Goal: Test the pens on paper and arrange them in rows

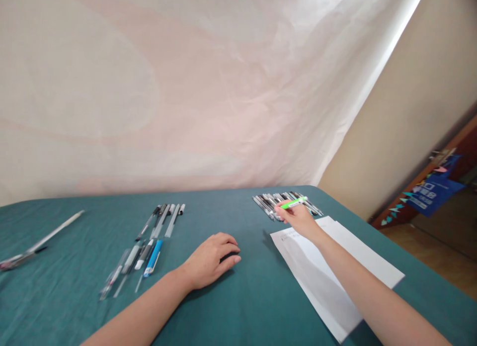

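Note:
My right hand (pixel 297 219) grips a bright green pen (pixel 293 203) between thumb and fingers, just over a row of black, grey and clear pens (pixel 263 207) at the back right. My right forearm crosses above white paper sheets (pixel 316 269) with small print near their far edge. Resting on the cloth in the middle, my left hand (pixel 213 259) is palm down, holding nothing, its thumb apart from loosely bent fingers. Left of it lie a blue pen (pixel 153 257) and several grey and clear pens (pixel 131 259). Farther back is another small group of pens (pixel 164 220).
A green cloth (pixel 238 311) covers the table. At the far left lie a long white pen-like stick (pixel 59 230) and a blurred clear pen (pixel 18 259). A pale curtain (pixel 208 87) hangs behind the table. A blue banner (pixel 432 194) shows at the right.

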`<state>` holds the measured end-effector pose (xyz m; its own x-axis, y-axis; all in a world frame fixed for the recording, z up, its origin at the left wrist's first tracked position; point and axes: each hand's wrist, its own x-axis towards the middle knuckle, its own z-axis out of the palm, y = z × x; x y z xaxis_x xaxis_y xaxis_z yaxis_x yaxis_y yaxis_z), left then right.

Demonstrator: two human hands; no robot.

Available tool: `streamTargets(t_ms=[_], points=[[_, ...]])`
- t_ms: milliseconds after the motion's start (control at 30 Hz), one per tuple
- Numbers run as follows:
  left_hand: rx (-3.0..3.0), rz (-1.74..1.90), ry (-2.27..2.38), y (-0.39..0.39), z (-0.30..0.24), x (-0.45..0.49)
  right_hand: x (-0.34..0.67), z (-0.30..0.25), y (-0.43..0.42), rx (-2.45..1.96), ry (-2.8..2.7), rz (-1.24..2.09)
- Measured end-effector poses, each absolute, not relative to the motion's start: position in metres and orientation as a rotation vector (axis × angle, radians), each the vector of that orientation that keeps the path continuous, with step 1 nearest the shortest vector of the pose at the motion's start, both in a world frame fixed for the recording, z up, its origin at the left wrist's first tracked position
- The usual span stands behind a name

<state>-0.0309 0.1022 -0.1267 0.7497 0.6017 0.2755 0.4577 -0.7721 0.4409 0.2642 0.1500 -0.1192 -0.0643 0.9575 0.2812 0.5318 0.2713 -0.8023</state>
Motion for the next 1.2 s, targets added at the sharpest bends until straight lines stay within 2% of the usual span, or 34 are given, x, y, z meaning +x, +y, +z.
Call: streamTargets(t_ms=[133,367,700,1200], points=[[2.614,0.631,0.805,0.102,-0.128,-0.030,0.321,-0.140,0.135,-1.542,-1.536,0.542],[2.607,0.642,0.812,0.103,-0.130,-0.030,0.364,-0.172,0.125,-1.542,-1.215,0.681],[2.607,0.613,0.832,0.103,-0.129,-0.029,0.363,-0.175,0.121,-1.725,-1.395,0.404],[2.604,0.645,0.818,0.103,-0.129,-0.030,0.362,-0.171,0.120,-1.776,-1.501,0.314]])
